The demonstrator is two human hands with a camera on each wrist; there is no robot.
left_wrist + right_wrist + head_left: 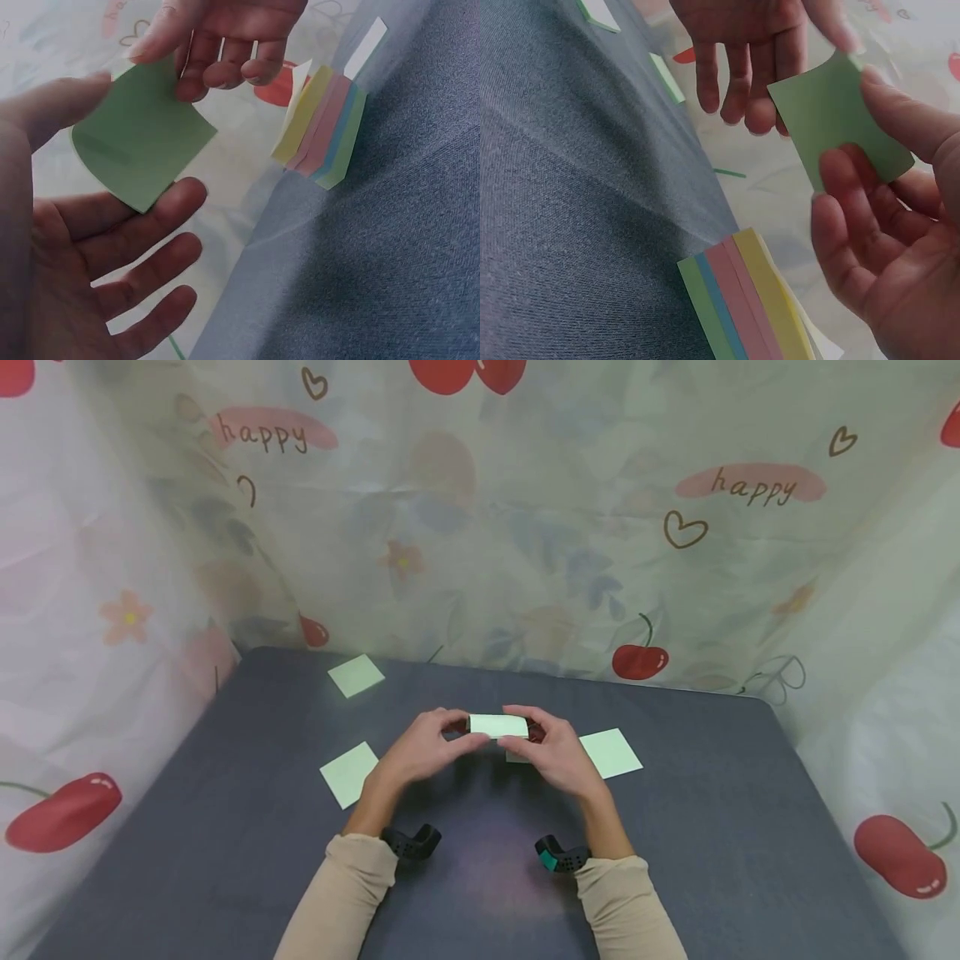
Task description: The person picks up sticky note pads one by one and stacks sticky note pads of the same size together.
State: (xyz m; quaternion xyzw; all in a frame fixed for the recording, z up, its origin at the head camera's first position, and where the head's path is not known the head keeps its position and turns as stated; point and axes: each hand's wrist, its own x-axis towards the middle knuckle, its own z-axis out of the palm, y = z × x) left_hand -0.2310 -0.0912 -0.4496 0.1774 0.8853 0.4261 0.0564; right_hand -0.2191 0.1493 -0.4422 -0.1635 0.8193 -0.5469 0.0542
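Note:
A green sticky note [498, 725] is held in the air between both hands, bowed into a curve. My left hand [420, 747] pinches it at one side, thumb on the near edge. On the other side my right hand [558, 752] pinches it the same way, the two thumbs close together. Both wrist views show the note's green face, [142, 139] and its bend. Under the hands stands a thick pad of sticky notes [742, 292] layered in green, blue, pink and yellow; in the head view the right hand mostly hides it.
Pale green notes lie on the dark cloth-covered table [225, 827]: one at the back left [356, 675], one beside the left wrist [350, 770], one right of the right hand [613, 752]. A printed curtain [480, 593] hangs behind the table and at both sides.

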